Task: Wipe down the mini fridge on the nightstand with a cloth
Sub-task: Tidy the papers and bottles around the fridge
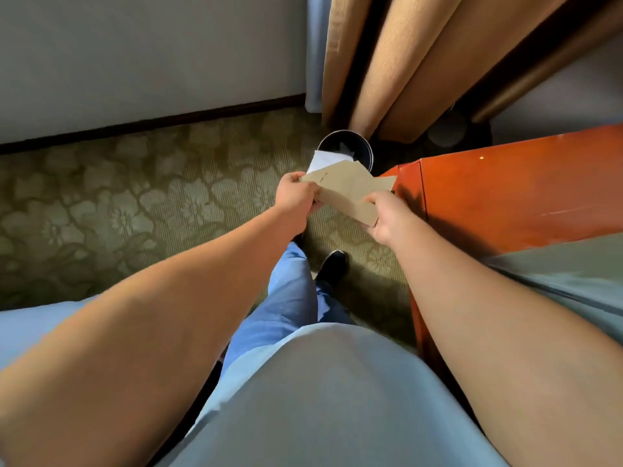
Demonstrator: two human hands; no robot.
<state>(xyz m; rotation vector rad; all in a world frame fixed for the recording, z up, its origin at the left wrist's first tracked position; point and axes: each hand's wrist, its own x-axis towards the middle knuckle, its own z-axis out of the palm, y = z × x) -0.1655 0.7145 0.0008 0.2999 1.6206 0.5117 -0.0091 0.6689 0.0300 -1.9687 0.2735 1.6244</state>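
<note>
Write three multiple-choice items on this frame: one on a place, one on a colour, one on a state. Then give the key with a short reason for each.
1. Where is the bin?
A. on the cabinet
B. on the carpet by the curtain
C. on the bed

2. What colour is the cabinet?
A. white
B. orange-red
C. green

3. How is the cloth held?
A. by both hands
B. by the left hand only
C. by no hand, it lies on the floor

Key: 1 B, the bin stands on the carpet at the foot of the curtain. 2 B, its top and side show glossy orange-red. 3 A, the left hand and the right hand each grip an end of the tan cloth.
</note>
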